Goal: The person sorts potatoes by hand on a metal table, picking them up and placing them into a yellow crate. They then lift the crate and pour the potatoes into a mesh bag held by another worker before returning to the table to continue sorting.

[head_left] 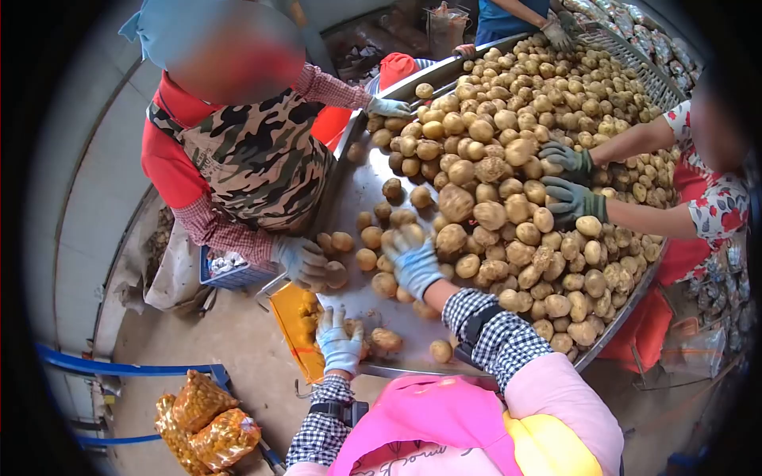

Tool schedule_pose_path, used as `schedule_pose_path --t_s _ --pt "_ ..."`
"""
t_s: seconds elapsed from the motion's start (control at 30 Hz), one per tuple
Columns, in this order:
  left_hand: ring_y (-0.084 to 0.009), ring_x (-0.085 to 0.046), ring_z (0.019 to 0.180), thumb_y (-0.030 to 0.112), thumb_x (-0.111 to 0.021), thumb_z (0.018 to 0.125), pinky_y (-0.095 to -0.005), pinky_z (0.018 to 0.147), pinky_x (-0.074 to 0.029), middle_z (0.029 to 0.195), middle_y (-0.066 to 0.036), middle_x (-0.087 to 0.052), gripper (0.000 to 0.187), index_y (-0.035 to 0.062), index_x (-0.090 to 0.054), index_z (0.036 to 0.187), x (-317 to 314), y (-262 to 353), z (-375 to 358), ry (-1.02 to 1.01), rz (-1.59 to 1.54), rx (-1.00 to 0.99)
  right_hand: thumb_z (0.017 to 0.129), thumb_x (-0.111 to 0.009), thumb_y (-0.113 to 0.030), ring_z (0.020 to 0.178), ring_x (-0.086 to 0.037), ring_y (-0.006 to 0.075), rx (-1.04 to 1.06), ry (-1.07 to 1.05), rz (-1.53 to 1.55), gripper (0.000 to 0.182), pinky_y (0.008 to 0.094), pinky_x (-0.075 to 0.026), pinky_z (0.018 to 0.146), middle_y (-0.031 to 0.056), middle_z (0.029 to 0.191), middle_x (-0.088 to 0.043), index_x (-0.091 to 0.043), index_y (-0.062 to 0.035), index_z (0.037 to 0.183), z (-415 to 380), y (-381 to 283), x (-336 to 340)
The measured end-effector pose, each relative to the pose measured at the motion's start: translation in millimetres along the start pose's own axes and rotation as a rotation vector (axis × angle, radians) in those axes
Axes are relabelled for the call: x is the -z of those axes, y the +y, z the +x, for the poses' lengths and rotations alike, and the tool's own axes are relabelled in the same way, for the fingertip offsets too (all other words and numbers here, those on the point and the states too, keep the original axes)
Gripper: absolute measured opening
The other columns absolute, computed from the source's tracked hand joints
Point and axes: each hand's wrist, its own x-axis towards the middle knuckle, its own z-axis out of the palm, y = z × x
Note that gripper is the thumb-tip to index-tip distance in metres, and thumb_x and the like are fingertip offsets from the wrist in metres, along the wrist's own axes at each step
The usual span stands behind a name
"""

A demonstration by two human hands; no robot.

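A heap of potatoes point(508, 159) covers most of the metal sorting table point(349, 190). My right hand point(414, 260), in a pale blue and white glove, reaches over the table with fingers spread, touching potatoes at the heap's left edge. Closer to the table's near left corner is my left hand point(340, 343), gloved the same way. Its fingers are apart and point away from me, next to a loose potato point(386, 340). An orange mesh bag point(295, 321) hangs at the table's left edge, just left of that hand.
A co-worker in a camouflage apron point(254, 159) stands at the left, gloved hands at the table. Another person's grey-green gloves point(573, 200) rest on the heap from the right. A third works at the far end. Filled bags point(208, 424) lie on the floor, lower left, beside a blue metal frame point(127, 366).
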Motion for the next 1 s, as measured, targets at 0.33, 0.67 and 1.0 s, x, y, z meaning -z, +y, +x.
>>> schedule_pose_path --t_s 0.33,0.67,1.0 --pt "-0.0381 -0.041 0.131 0.042 -0.075 0.072 -0.0588 0.111 -0.025 0.141 -0.019 -0.043 0.068 0.0174 -0.054 0.131 14 76 -30 -0.262 -0.123 -0.704 0.07 -0.073 -0.054 0.139 -0.03 0.0416 0.001 -0.147 0.284 0.076 0.0604 -0.018 0.113 0.02 0.147 -0.038 -0.055 -0.017 0.134 -163 47 124" --pt "-0.0402 -0.04 0.132 0.054 -0.069 0.075 -0.0629 0.109 -0.021 0.139 -0.019 -0.046 0.055 0.0198 -0.066 0.119 0 48 -9 -0.22 0.021 -0.567 0.083 -0.062 -0.042 0.139 -0.032 0.0399 0.24 -0.233 0.333 0.061 0.0611 -0.021 0.111 0.0189 0.151 -0.035 -0.051 -0.0232 0.139 -143 -17 42" --pt "-0.0404 -0.049 0.122 0.029 -0.074 0.072 -0.0533 0.102 -0.038 0.134 -0.022 -0.051 0.051 0.0162 -0.062 0.119 8 -35 35 0.006 0.124 0.124 0.076 -0.067 -0.017 0.103 -0.062 0.0354 0.591 0.17 0.899 0.036 0.0435 -0.052 0.086 0.0149 0.116 -0.063 -0.064 -0.0092 0.112 39 -15 12"
